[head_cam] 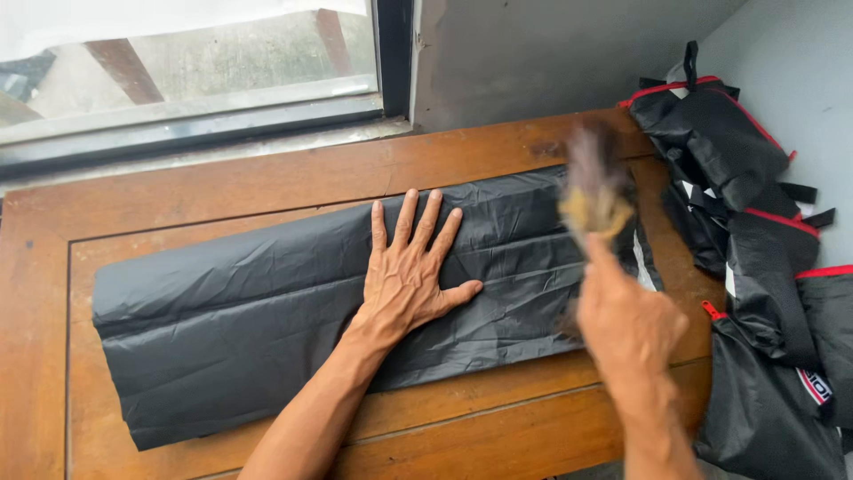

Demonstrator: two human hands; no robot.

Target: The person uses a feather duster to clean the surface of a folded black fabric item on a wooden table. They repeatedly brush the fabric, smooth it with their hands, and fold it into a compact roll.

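We have a long black plastic sheet point(293, 302) lying flat across the wooden table point(498, 427), running from about 9 o'clock to 3 o'clock in the view. Our left hand point(410, 280) rests on it palm down, fingers point(407, 213) spread wide and pointing toward 12 o'clock, so the sheet lies directly beneath them and extends well past on both sides. Our right hand point(626, 316) is raised at 3 o'clock, blurred, closed around a small brush-like tool point(593, 191) whose tufted end hangs over the sheet's right end; we cannot tell whether it touches. We judge the sheet to be thin, light, soft and slippery, prone to creasing and sliding, best pinned flat with the palm or pinched at an edge. Black bags with red trim point(746, 178) are piled at 2 to 4 o'clock by the wall
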